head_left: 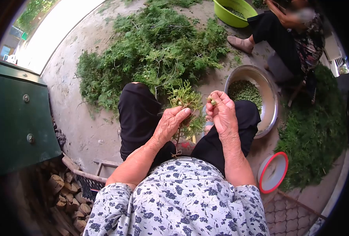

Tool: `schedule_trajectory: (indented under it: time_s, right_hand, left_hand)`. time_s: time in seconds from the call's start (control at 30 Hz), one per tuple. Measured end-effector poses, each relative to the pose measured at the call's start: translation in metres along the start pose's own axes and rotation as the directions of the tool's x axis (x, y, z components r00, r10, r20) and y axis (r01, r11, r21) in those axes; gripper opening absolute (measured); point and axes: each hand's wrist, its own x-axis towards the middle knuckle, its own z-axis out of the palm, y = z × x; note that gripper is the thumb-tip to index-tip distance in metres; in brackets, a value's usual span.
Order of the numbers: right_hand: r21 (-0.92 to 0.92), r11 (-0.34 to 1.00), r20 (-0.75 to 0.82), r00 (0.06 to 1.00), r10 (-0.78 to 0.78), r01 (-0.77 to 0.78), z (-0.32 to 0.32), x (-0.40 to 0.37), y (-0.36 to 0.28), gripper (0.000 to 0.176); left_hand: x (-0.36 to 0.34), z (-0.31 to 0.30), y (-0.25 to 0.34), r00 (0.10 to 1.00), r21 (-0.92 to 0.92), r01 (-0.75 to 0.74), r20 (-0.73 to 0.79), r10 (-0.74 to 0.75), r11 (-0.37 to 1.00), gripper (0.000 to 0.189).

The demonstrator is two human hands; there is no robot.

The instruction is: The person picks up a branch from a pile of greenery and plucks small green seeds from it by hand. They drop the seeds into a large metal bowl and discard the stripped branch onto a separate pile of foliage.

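Note:
My left hand (169, 124) is closed around a leafy arborvitae sprig (186, 96), held upright above my lap with its bare stem pointing down toward my shirt. Just to the right, my right hand (225, 118) is raised with thumb and fingers pinched on a small green cone (213, 102). Beyond that hand, by my right knee, stands a wide metal basin (270, 114) holding many green cones (245, 93). A large heap of cut arborvitae branches (151, 55) lies on the ground in front of my knees.
Another person (288, 43) sits at the upper right, near a lime-green basin (221, 15). More greenery (312, 129) is piled at right, beside a red-rimmed bowl (286, 157). A dark green cabinet (21, 122) and chopped firewood (70, 196) are at left.

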Motion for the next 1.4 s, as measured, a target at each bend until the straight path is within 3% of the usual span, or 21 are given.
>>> schedule_trajectory:
  time_s: [0.1,0.27,0.33,0.43,0.47,0.5,0.53,0.6,0.67,0.73,0.8,0.87,0.9,0.93,1.0,1.07,1.13,1.2,1.27,1.33,1.4]
  right_hand:
    - [0.018,0.998,0.084,0.995,0.052,-0.054,0.008,-0.011,-0.005,0.011]
    - [0.079,0.995,0.082,0.995,0.062,-0.069,0.007,-0.015,-0.001,0.02]
    - [0.007,1.0,0.009,1.0,0.013,-0.013,0.0,-0.015,-0.008,0.019]
    - [-0.171,0.954,-0.116,0.956,-0.268,0.246,-0.022,-0.015,-0.035,0.014]
    - [-0.297,0.888,-0.192,0.889,-0.416,0.352,-0.032,-0.015,-0.046,0.014]
    - [-0.533,0.77,-0.28,0.786,-0.551,0.35,-0.047,-0.015,-0.058,0.018]
    - [-0.795,0.562,-0.283,0.679,-0.677,0.229,-0.062,-0.016,-0.069,0.024]
    - [-0.955,0.255,-0.134,0.543,-0.829,0.153,-0.072,-0.018,-0.081,0.027]
    - [-0.844,0.482,-0.22,0.668,-0.711,0.234,-0.064,-0.02,-0.078,0.021]
    - [-0.825,0.485,-0.041,0.824,-0.566,0.292,-0.041,-0.018,-0.061,0.02]
    - [-0.8,0.492,0.14,0.904,-0.403,0.344,-0.01,-0.018,-0.041,0.023]
    - [-0.819,0.444,0.214,0.912,-0.35,0.363,0.004,-0.012,-0.016,0.025]
    - [-0.845,0.39,0.252,0.915,-0.315,0.366,0.009,-0.009,-0.008,0.025]
    - [-0.867,0.332,0.287,0.917,-0.277,0.371,0.011,-0.007,-0.004,0.025]
    - [-0.861,0.368,0.279,0.931,-0.237,0.352,0.012,-0.006,0.0,0.023]
    - [-0.82,0.525,0.154,0.971,-0.186,0.23,0.01,-0.006,0.003,0.02]
    - [-0.82,0.494,0.174,0.949,-0.262,0.287,0.011,-0.007,0.007,0.018]
    - [-0.834,0.479,0.131,0.942,-0.308,0.272,0.014,-0.01,0.006,0.017]
    - [-0.828,0.482,0.131,0.936,-0.328,0.285,0.015,-0.012,0.008,0.017]
    - [-0.821,0.487,0.133,0.929,-0.346,0.299,0.016,-0.012,0.011,0.017]
    - [-0.806,0.517,0.136,0.94,-0.313,0.289,0.014,-0.012,0.011,0.019]
  left_hand:
    - [0.003,0.002,0.0,1.0,-0.075,-0.001,-0.001,0.001,0.997,0.031]
    - [0.003,0.0,-0.003,0.996,-0.061,0.024,-0.083,-0.029,0.998,0.027]
    - [0.007,0.0,-0.014,0.996,-0.099,0.027,-0.08,-0.035,0.995,0.026]
    - [0.007,-0.003,-0.015,0.998,-0.114,0.016,-0.065,-0.024,0.993,0.025]
    - [0.006,-0.004,-0.013,0.999,-0.085,0.005,-0.048,-0.009,0.996,0.025]
    - [0.004,-0.003,-0.008,0.999,-0.087,0.004,-0.052,-0.008,0.996,0.025]
    - [0.002,-0.001,-0.001,0.999,-0.103,0.014,-0.045,-0.018,0.995,0.026]
    - [0.002,0.003,0.004,0.999,-0.121,0.024,-0.028,-0.027,0.992,0.028]
    - [0.001,0.004,0.005,0.999,0.006,-0.053,0.015,0.052,0.999,0.029]
    - [0.002,0.007,0.005,0.998,0.033,-0.026,0.058,0.024,0.999,0.03]
    - [0.002,0.009,0.005,0.996,0.061,-0.001,0.092,-0.005,0.998,0.031]
    - [0.001,0.012,0.002,0.99,0.081,-0.001,0.138,-0.01,0.997,0.033]
    - [0.001,0.015,0.001,0.989,0.073,-0.105,0.114,0.097,0.992,0.036]
    - [0.0,0.014,-0.001,0.989,0.075,-0.105,0.113,0.096,0.992,0.036]
    - [0.0,0.012,-0.006,0.992,0.156,-0.106,0.088,0.093,0.982,0.038]
    - [0.001,0.011,-0.013,0.996,0.166,-0.08,0.047,0.073,0.983,0.04]
    - [0.001,0.011,-0.008,0.993,0.187,-0.097,-0.047,0.108,0.977,0.042]
    - [0.001,0.013,-0.009,0.995,0.152,-0.059,-0.077,0.071,0.987,0.035]
    - [-0.001,0.017,-0.004,0.97,0.079,-0.094,-0.218,0.109,0.992,0.022]
    - [0.0,0.015,-0.006,0.974,0.062,-0.05,-0.219,0.062,0.997,0.033]
    - [0.002,0.017,-0.009,0.899,0.345,-0.215,-0.297,0.323,0.914,0.035]
